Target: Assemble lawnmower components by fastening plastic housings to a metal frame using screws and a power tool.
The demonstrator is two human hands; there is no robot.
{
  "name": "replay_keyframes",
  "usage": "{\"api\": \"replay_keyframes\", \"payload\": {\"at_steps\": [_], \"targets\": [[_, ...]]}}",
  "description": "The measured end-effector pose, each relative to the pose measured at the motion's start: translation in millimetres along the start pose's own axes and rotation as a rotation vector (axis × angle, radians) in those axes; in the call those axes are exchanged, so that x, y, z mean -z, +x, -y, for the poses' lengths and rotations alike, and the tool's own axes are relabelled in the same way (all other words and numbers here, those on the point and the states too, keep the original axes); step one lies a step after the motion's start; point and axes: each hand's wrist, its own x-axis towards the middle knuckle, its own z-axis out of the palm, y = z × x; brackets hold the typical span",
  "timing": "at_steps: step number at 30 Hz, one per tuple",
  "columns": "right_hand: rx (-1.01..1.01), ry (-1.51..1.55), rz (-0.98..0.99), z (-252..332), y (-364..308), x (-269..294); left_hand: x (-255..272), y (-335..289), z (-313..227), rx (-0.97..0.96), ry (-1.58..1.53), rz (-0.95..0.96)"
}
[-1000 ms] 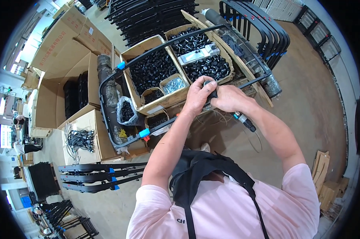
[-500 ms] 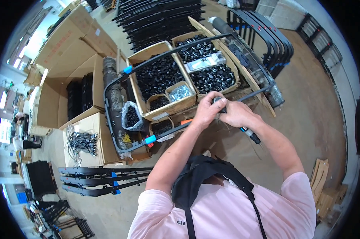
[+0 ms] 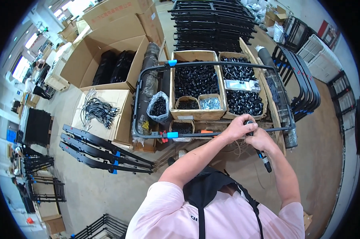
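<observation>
A black rectangular tube frame (image 3: 209,136) with blue clips lies across the bench and the parts boxes. At its near right side, my right hand (image 3: 261,139) is closed around a slim dark electric screwdriver (image 3: 262,156) with a blue band; its rear end points down toward me. My left hand (image 3: 236,129) is closed right beside it at the frame's near bar. A dark rounded piece (image 3: 249,123) shows between its fingertips; I cannot tell whether this belongs to the screwdriver. My fingers hide the screwdriver's front end.
Cardboard boxes (image 3: 172,85) of black knobs and small fasteners stand inside the frame, next to a plastic bag (image 3: 158,106) of black parts. Bundled cables (image 3: 100,111) lie on a carton to the left. More black frames (image 3: 96,153) stand at left, far and right.
My view has turned, so the bench and boxes sit further right in the picture. Both hands stay together at the frame's near right bar, with the screwdriver still held.
</observation>
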Motion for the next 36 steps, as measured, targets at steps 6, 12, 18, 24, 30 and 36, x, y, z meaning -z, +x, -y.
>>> {"api": "replay_keyframes", "payload": {"at_steps": [6,12,18,24,30,36], "targets": [[-0.048,-0.006,0.03,5,-2,9,-2,-1,-11,-0.006,-0.023,-0.015],[-0.028,0.015,0.015,6,-5,14,-7,1,-21,0.005,-0.029,-0.051],[0.194,0.223,-0.091,37,-1,53,19,16,-89,-0.479,0.179,-0.088],[0.366,0.245,-0.143,102,48,31,118,6,-99,-0.657,0.356,-0.328],[0.357,-0.324,-0.041,168,122,-40,238,-37,-3,0.317,0.061,-0.474],[0.539,-0.364,-0.085,209,214,-109,308,-34,-11,0.392,0.139,-0.727]]}}
